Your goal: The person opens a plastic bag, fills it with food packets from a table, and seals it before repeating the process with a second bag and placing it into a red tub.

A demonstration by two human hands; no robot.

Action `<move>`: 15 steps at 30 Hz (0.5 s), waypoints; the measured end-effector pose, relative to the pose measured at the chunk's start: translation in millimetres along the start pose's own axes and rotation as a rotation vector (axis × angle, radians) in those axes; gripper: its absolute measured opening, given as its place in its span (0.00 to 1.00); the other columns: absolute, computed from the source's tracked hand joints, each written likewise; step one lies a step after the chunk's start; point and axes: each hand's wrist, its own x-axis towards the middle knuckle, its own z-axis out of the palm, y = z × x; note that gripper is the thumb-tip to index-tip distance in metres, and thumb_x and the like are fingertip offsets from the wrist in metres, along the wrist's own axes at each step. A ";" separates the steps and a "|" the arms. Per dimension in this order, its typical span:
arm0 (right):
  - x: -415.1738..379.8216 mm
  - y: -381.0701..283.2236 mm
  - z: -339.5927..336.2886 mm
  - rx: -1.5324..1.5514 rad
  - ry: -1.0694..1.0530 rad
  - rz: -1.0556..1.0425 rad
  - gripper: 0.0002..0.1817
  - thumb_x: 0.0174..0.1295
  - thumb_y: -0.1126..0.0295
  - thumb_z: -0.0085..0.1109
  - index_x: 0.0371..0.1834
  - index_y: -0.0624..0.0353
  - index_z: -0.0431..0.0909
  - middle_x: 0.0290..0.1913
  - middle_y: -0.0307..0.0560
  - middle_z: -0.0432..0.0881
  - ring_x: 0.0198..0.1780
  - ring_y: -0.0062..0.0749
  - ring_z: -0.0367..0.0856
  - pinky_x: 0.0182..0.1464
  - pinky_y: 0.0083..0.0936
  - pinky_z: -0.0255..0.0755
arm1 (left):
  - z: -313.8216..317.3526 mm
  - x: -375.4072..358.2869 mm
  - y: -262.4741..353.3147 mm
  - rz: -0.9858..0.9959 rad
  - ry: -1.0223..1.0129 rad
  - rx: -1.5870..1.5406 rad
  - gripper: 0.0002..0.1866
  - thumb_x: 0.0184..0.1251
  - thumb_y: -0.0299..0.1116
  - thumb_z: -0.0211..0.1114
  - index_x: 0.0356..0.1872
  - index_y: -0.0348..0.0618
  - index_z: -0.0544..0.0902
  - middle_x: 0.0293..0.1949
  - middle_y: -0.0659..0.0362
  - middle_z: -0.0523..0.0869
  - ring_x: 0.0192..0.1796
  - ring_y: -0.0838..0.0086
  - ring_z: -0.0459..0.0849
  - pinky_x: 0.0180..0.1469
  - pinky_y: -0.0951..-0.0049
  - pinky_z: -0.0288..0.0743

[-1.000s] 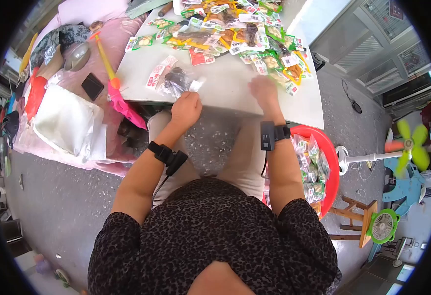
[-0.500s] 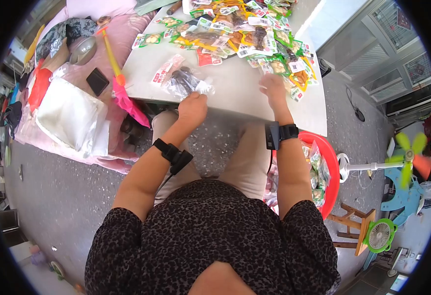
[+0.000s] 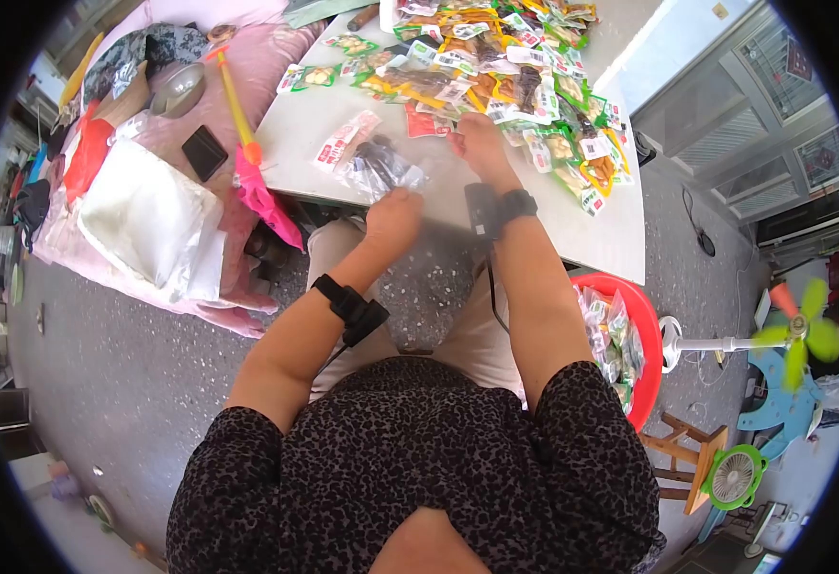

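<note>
One clear bag (image 3: pixel 386 170) with dark contents lies flat on the white table (image 3: pixel 290 131), by its near edge. Red-and-white printed plastic (image 3: pixel 346 140) sits against its far left side; can't tell if it's part of the same bag.

Left hand (image 3: pixel 395 222) is at the bag's near end, fingers curled and pressed together, looks like a pinch on the plastic. Right hand (image 3: pixel 483 148) is over the table, just beside the red packet (image 3: pixel 426 121) and near the pile of colourful packets (image 3: pixel 477 72). Its fingers are bent; can't tell if they grip anything, small red bit at the tips is unclear.

Progress, my read: partway. Done side: dark contents are in the bag, and a batch of packets (image 3: pixel 614 337) is in the red basin (image 3: pixel 648 354) beside the table, right. Left side: the bag isn't visibly sealed, and the large pile is loose. Can't tell whether the basin batch is finished or waiting.

Further out: phone (image 3: pixel 205 153) and white sheets (image 3: pixel 146 215) on the pink cover (image 3: pixel 271 67), left; green fan (image 3: pixel 735 476) on the wooden stool (image 3: pixel 704 469), right.
</note>
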 end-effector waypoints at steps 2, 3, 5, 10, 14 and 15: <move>0.6 -5.8 10.6 -0.116 0.010 -0.044 0.10 0.48 0.73 0.48 0.35 0.61 0.68 0.24 0.41 0.73 0.22 0.25 0.73 0.21 0.20 0.66 | -1.0 0.1 0.1 0.005 0.005 -0.004 0.03 0.46 0.27 0.52 0.23 0.41 0.71 0.28 0.53 0.73 0.32 0.59 0.76 0.33 0.63 0.71; 0.7 -8.2 14.4 -0.180 -0.006 -0.077 0.09 0.48 0.73 0.49 0.33 0.61 0.69 0.23 0.42 0.73 0.21 0.25 0.73 0.20 0.20 0.66 | -1.5 0.6 0.2 -0.005 0.001 -0.004 0.03 0.45 0.27 0.52 0.23 0.41 0.71 0.28 0.53 0.73 0.32 0.59 0.76 0.33 0.63 0.71; 6.7 -6.2 17.3 -0.259 0.054 -0.164 0.08 0.47 0.73 0.50 0.32 0.62 0.69 0.21 0.42 0.73 0.21 0.25 0.73 0.19 0.19 0.65 | -1.9 0.0 1.7 -0.027 -0.010 -0.009 0.03 0.45 0.27 0.52 0.23 0.41 0.71 0.28 0.53 0.73 0.33 0.59 0.76 0.33 0.64 0.71; 74.7 21.6 -7.8 -0.637 0.071 -0.759 0.10 0.44 0.71 0.55 0.29 0.63 0.69 0.19 0.47 0.73 0.20 0.31 0.73 0.18 0.22 0.63 | -10.0 -2.3 3.6 -0.008 -0.017 -0.045 0.04 0.43 0.27 0.54 0.24 0.41 0.72 0.29 0.53 0.73 0.33 0.58 0.76 0.33 0.63 0.71; 107.9 21.5 -15.0 -1.050 -0.110 -1.138 0.12 0.40 0.69 0.59 0.27 0.62 0.70 0.19 0.52 0.73 0.21 0.43 0.72 0.23 0.30 0.65 | -7.5 -2.5 2.5 0.000 0.003 -0.060 0.05 0.42 0.27 0.55 0.24 0.41 0.72 0.29 0.53 0.73 0.34 0.59 0.76 0.33 0.63 0.71; 115.4 27.4 -7.5 -0.811 -0.132 -0.968 0.12 0.40 0.69 0.59 0.27 0.62 0.71 0.19 0.52 0.73 0.22 0.46 0.72 0.26 0.32 0.66 | -7.4 -2.0 2.9 -0.010 -0.005 -0.063 0.05 0.43 0.27 0.55 0.24 0.41 0.72 0.29 0.53 0.73 0.34 0.58 0.75 0.33 0.63 0.71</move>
